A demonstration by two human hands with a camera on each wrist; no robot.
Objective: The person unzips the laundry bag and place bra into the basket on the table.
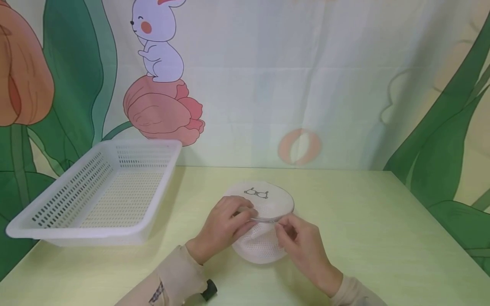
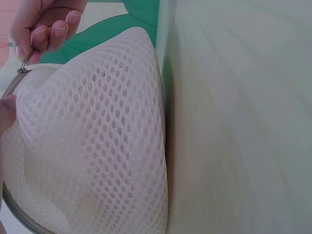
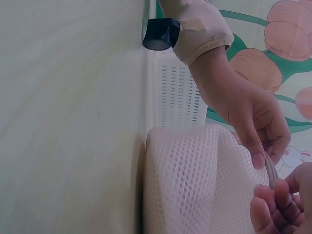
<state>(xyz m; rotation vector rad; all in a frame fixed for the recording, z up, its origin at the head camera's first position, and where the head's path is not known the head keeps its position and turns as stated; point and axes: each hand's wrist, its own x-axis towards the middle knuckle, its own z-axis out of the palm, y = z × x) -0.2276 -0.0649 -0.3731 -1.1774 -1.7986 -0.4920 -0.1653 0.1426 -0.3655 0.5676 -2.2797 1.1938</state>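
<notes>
A round white mesh laundry bag [image 1: 260,248] stands on the table, its pale lid [image 1: 273,199] printed with a small pair of glasses. A grey zipper runs round the lid's edge. My left hand [image 1: 223,223] pinches the rim at the front left of the zipper. On the other side, my right hand [image 1: 306,242] pinches the zipper's pull tab. The left wrist view shows the metal zipper slider [image 2: 22,70] just below the right fingertips. In the right wrist view, the left thumb and fingers grip the rim above the mesh side [image 3: 185,180]. The bag's contents cannot be made out.
A white plastic basket [image 1: 157,212] with slotted walls stands at the table's left. The pale yellow-green table [image 1: 363,221] reaches back to a printed curtain [image 1: 245,85] with a rabbit and tulips. A black wrist camera [image 1: 209,290] sits at the left sleeve.
</notes>
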